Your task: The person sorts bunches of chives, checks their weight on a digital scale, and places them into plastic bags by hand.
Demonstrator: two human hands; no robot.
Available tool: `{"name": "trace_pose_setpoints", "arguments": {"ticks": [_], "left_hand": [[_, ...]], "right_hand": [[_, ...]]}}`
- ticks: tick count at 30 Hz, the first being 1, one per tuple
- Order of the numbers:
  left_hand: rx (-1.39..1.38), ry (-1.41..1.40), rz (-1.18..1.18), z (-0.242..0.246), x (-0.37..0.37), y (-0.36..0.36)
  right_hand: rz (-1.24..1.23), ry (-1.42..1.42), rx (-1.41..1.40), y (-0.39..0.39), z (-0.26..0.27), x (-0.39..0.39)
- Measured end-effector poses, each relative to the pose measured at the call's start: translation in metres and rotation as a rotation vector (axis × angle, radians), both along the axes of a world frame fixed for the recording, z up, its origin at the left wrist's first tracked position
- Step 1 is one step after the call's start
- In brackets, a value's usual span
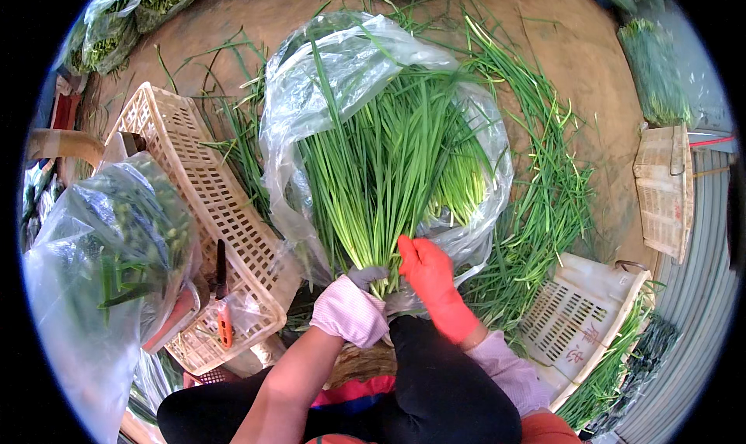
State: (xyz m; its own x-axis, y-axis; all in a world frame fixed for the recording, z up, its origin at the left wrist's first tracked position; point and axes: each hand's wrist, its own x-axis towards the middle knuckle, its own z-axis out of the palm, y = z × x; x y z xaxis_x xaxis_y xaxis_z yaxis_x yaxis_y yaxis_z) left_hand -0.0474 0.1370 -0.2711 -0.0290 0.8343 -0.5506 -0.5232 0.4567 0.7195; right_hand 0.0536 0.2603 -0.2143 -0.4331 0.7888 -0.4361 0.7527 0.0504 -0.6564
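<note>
My left hand, in a grey glove with a pink checked cuff, grips the pale stem ends of a large bunch of garlic chives. The leaves fan out away from me over an opened clear plastic bag. More chives lie inside the bag, to the right of the bunch. My right hand, in an orange-red rubber glove, is at the bunch's lower right edge with its fingers curled. Whether stalks are pinched in those fingers is hidden.
A knife with an orange handle rests on an upturned plastic crate at left, beside a filled plastic bag. Loose chives curve along the floor at right. A white crate holding greens stands near my right knee.
</note>
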Motion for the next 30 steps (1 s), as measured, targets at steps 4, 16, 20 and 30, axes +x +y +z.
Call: {"name": "trace_pose_setpoints", "arguments": {"ticks": [4, 16, 20, 30], "left_hand": [[-0.009, 0.009, 0.005, 0.001, -0.004, -0.007], [0.029, 0.032, -0.004, -0.001, -0.002, 0.023], [0.019, 0.055, -0.001, -0.004, -0.01, 0.02], [-0.015, 0.099, 0.013, 0.005, 0.0, 0.004]], "right_hand": [[0.257, 0.126, -0.24, -0.017, 0.024, 0.007], [-0.267, 1.131, -0.33, 0.058, 0.105, 0.069], [-0.878, 1.591, -0.515, 0.097, 0.105, 0.102], [0.157, 0.346, -0.295, 0.0, -0.002, -0.02]]}}
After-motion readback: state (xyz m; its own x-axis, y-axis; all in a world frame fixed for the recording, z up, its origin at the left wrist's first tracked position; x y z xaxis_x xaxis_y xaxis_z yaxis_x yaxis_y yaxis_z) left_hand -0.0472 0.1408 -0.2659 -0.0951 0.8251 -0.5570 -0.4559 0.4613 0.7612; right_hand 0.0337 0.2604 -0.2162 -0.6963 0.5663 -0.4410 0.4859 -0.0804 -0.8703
